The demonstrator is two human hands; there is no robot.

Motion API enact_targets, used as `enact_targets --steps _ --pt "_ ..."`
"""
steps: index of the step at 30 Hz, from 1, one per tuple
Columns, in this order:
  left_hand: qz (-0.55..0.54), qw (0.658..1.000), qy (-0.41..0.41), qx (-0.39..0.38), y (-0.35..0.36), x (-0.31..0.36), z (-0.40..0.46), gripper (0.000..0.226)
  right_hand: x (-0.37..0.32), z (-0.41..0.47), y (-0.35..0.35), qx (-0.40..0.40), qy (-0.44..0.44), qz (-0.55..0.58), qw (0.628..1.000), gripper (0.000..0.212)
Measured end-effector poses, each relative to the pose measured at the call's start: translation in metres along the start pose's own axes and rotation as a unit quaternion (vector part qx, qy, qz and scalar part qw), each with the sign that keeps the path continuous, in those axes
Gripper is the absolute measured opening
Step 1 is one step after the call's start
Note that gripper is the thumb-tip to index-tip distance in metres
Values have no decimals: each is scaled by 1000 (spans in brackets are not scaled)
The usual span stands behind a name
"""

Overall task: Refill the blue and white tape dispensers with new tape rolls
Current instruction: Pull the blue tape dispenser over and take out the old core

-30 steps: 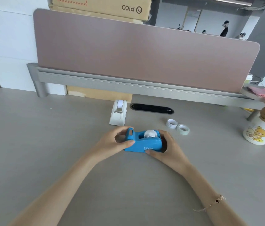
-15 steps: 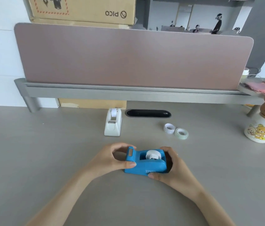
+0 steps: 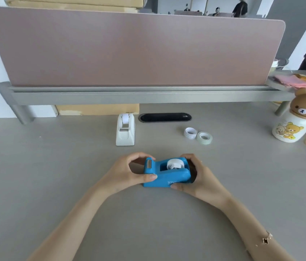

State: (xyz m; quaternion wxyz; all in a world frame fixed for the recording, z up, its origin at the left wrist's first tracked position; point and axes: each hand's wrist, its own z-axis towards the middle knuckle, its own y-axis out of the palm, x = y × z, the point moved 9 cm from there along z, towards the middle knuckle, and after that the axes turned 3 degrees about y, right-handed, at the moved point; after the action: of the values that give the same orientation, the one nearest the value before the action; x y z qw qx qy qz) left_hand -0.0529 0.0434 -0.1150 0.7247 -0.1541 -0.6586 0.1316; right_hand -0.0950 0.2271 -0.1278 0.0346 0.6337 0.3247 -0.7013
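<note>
Grey laminate worktop (image 3: 35,176) carries everything. At its far edge, left of centre, a white plastic tape dispenser (image 3: 125,129) stands upright with a white roll seated in its top, its cutter end facing the near edge; it sits just in front of a flat brown cardboard piece (image 3: 97,109) tucked under the grey metal rail (image 3: 129,95) of the dusty-pink divider panel (image 3: 129,49).

Nearer the middle of the worktop, the left hand (image 3: 127,173) curls round the cutter end of a bright blue plastic tape dispenser (image 3: 167,173), thumb on its near side and fingers arched over the far side. This dispenser rests on the worktop, lying crosswise, with a white tape roll (image 3: 175,164) sitting in its well. The right hand (image 3: 198,176) grips its rounded rear end, thumb along the near bottom edge.

Behind them, a black oval cable slot (image 3: 165,117) is set into the worktop. Right of it lie two small rolls, touching: a white tape roll core (image 3: 190,132) and a clear tape roll (image 3: 204,137). At the right edge stands a white bear-printed bottle with a brown bear-head lid (image 3: 295,119).
</note>
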Motion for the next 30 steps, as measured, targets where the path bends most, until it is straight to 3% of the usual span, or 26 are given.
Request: enact_targets --steps 5,10,18,21,25,30 --pt "6 1000 0 8 1 0 -3 32 -17 -7 3 -22 -29 46 998 61" --pt "16 1000 0 13 0 4 -7 32 -26 -11 -1 -6 -42 79 996 29" --pt "-22 998 -53 11 -2 0 -5 20 -37 -12 -14 50 -64 93 992 5" --pt "-30 997 -64 19 -6 9 -6 35 -43 -10 -20 56 -62 51 995 11" --pt "-27 997 -50 46 -4 25 2 26 -51 -10 -30 63 -54 78 993 7" --pt "107 994 -3 7 26 44 16 24 -56 -10 -42 81 -69 91 990 8"
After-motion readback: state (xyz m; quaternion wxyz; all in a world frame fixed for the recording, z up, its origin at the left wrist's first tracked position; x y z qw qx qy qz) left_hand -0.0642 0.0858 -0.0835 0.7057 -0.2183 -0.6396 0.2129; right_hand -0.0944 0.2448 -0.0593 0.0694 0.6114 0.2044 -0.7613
